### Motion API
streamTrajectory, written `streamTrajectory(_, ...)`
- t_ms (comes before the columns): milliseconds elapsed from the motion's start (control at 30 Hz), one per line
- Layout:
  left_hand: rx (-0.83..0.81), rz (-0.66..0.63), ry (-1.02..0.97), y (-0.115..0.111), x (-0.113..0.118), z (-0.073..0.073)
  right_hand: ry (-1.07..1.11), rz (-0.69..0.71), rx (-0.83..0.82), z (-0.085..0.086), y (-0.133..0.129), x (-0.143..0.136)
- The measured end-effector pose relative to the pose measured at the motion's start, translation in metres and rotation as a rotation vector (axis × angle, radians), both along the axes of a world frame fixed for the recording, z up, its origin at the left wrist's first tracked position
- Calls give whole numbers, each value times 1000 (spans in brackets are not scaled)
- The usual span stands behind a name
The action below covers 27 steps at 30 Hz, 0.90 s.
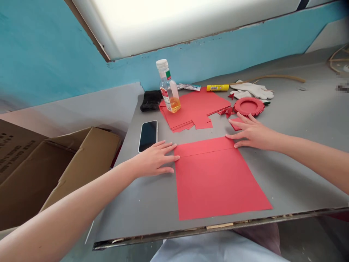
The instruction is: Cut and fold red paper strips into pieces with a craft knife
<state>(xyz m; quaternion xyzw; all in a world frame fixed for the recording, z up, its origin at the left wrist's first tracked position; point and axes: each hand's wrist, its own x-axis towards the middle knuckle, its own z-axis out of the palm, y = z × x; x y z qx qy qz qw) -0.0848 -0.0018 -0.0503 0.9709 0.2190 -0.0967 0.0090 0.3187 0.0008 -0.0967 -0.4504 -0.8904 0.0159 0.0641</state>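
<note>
while the hands lie well apart, palms down with fingers spread and clamped on nothing, the large red sheet [218, 182] stretches from between their fingertips back toward the body. the left hand [154, 158] touches its far left corner, the right hand [256, 134] its far right corner, so neither looks clearly nearer. its long axis seems to run away from the body, slightly askew to the counter [131, 207]. a thin line crosses it near the far edge; fold or seam, i cannot tell.

the right hand also reaches over a small red piece [235, 124], just short of a red ring [237, 106]. a phone [148, 135] lies just beyond the left hand. farther back, a bottle [170, 94] stands on a pile of red paper [196, 107], with a yellow tube [217, 87] and white gloves [249, 89] toward the right. the grey counter meets a blue wall [122, 78] under a bright window [191, 22]; an open cardboard box [84, 156] sits off its left side.
</note>
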Motion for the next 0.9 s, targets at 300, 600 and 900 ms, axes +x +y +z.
streamTrajectory(300,76,152,-110,-14,2,15,11,68,82,7,-5,-13)
streamTrajectory(600,37,160,-164,3,81,-10,-106,138,204,-2,-27,-57)
streamTrajectory(900,111,179,-205,17,104,11,-13,-172,256,20,-43,-83)
